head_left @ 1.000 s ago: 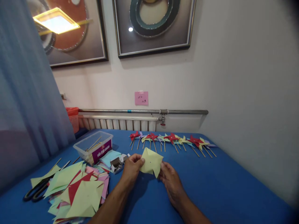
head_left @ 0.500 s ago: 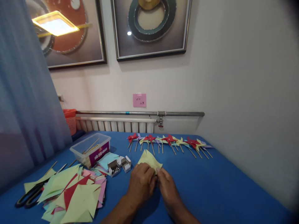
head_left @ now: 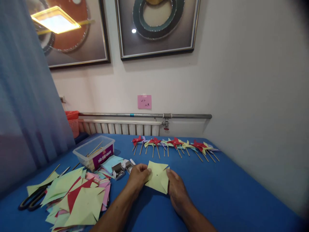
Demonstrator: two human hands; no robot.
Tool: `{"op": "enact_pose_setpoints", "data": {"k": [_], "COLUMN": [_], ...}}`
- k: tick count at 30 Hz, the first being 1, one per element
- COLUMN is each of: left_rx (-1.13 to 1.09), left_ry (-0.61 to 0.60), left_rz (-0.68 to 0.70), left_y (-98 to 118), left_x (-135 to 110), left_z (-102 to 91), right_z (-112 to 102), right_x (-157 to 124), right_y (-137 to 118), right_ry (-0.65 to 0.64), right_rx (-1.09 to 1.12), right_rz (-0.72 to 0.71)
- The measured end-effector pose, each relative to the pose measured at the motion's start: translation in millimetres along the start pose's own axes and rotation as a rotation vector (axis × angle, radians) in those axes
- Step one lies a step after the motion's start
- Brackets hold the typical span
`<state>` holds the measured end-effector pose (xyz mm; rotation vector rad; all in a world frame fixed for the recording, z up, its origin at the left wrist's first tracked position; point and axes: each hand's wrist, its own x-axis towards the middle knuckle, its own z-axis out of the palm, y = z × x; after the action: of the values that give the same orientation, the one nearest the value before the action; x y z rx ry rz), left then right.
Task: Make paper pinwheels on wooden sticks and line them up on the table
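Observation:
A pale yellow paper square [head_left: 158, 182] with slits cut in from its corners and a small dark hole in the middle is held up above the blue table [head_left: 229, 196]. My left hand [head_left: 138, 177] pinches its left edge, thumb on top. At the right edge, my right hand [head_left: 176, 190] grips it with the thumb in front and the fingers behind. To the left lies a pile of cut paper squares [head_left: 84, 206] in yellow, red, pink and blue. Two small boxes stand nearby; the open pin box [head_left: 118, 171] holds small metal pieces.
A clear plastic tub [head_left: 94, 153] with wooden sticks stands at the back left. Black-handled scissors [head_left: 36, 197] lie beside the pile. Finished paper pinwheels [head_left: 175, 141] on sticks line the far side, before a wall pipe [head_left: 145, 115].
The yellow paper has been turned flat toward me, showing its centre hole. My left hand has moved left off its middle to its edge; my right hand still holds the right side.

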<state>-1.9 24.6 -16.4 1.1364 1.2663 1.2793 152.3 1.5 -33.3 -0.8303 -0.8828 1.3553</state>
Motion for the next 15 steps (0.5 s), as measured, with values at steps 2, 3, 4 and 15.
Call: {"op": "enact_pose_setpoints", "data": {"k": [2, 3, 4, 15], "left_rx": [-0.070, -0.098, -0.125, -0.109], "left_ry": [0.012, 0.016, 0.013, 0.005], "left_rz": [0.011, 0.012, 0.004, 0.135], "left_y": [-2.2, -1.6, -0.2, 2.9], "left_x": [-2.6, -4.1, -5.4, -5.3], "left_z": [3.9, 4.7, 4.8, 3.3], "right_z": [3.8, 6.1, 8.4, 11.3], "right_x": [-4.1, -6.6, -9.1, -14.2], "right_y": [-7.9, -12.0, -15.8, -13.3], "right_ry": [-0.028, -0.050, -0.078, -0.132], "right_rx": [0.067, 0.102, 0.128, 0.162], "right_rz": [0.037, 0.057, 0.077, 0.165]}}
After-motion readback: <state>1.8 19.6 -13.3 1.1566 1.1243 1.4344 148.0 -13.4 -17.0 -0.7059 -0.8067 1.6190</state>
